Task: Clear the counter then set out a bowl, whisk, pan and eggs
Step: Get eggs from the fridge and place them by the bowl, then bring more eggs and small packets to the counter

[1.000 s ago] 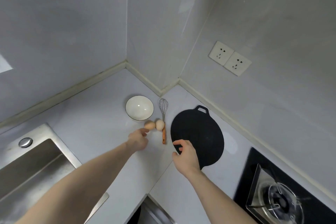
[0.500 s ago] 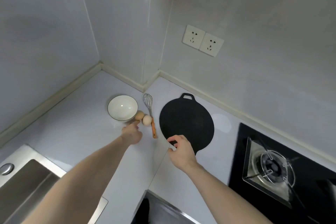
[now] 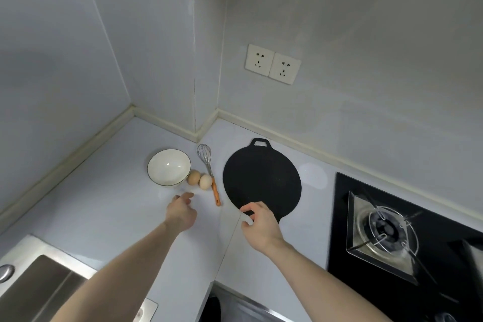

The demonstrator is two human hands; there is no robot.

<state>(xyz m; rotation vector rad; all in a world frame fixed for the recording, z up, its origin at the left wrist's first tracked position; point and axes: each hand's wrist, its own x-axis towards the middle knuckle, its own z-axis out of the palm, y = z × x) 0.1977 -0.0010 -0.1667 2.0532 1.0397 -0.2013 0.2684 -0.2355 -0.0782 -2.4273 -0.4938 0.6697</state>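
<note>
Nearest the camera, a brushed steel sink (image 3: 39, 282) fills the lower left corner and a black glass gas hob (image 3: 407, 240) with a wire pan support sits at the lower right, both set into the pale grey counter (image 3: 99, 206). Two bare forearms reach forward over the counter. The left hand (image 3: 181, 210) hovers just short of the eggs, fingers loosely extended and holding nothing. The right hand (image 3: 260, 223) curls its thumb and fingers round the near handle of the flat round black pan (image 3: 261, 180), which lies on the counter just left of the hob. Beyond the left hand, two brown eggs (image 3: 200, 179) lie side by side, touching each other; the left one rests against the white round bowl with a dark rim (image 3: 168, 167). The wire whisk with an orange handle (image 3: 209, 172) lies between the eggs and the pan, its wire head pointing toward the wall corner. On the grey wall above the pan sit two white wall sockets (image 3: 272, 63).
</note>
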